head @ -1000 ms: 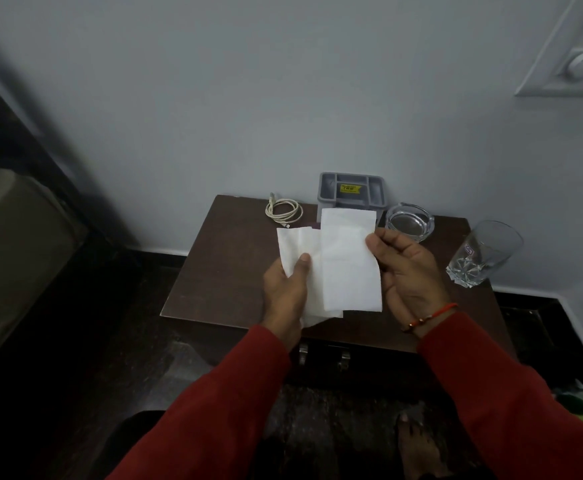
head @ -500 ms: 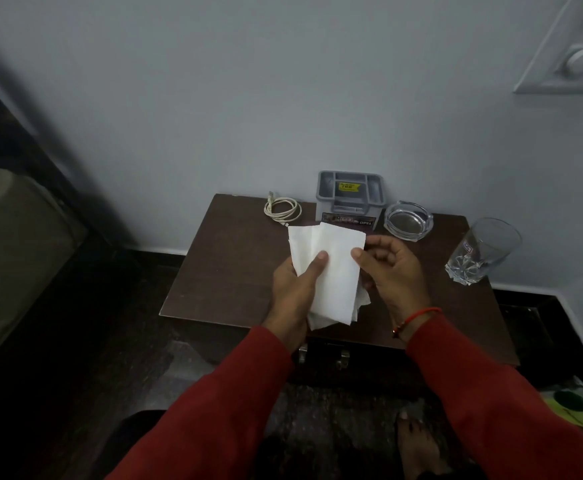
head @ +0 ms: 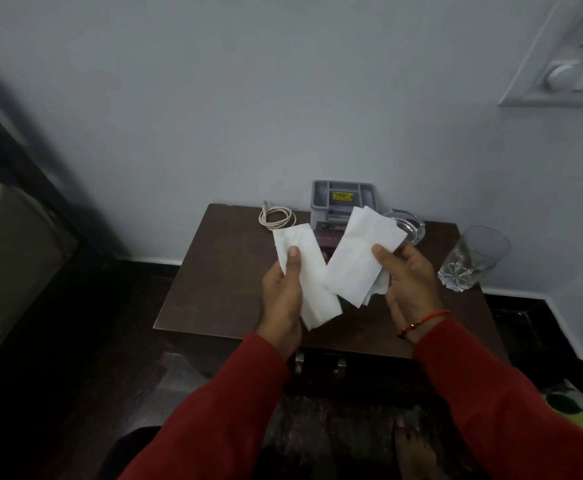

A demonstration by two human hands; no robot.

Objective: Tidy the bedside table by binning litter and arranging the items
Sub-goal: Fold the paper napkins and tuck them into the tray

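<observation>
Above the dark brown bedside table (head: pixel 213 278), my left hand (head: pixel 281 296) grips one folded white tissue (head: pixel 312 282), thumb pressed on its face. My right hand (head: pixel 409 289) grips a second white tissue (head: pixel 359 258), tilted to the right, with more white paper bunched behind it. The two tissues are apart and form a V. At the table's back stand a coiled white cable (head: pixel 276 218), a grey organiser tray (head: pixel 343 199), a glass ashtray (head: pixel 411 226) partly hidden by the right tissue, and a drinking glass (head: pixel 473 261).
A small dark packet (head: pixel 328 237) lies in front of the grey tray, mostly hidden by the tissues. The wall stands right behind the table. A bed edge is at the left, a switch panel (head: pixel 567 74) at the upper right, and my bare foot (head: pixel 418 452) on the floor.
The tissues were held together in front of me; now my hands have moved apart, each holding its own tissue.
</observation>
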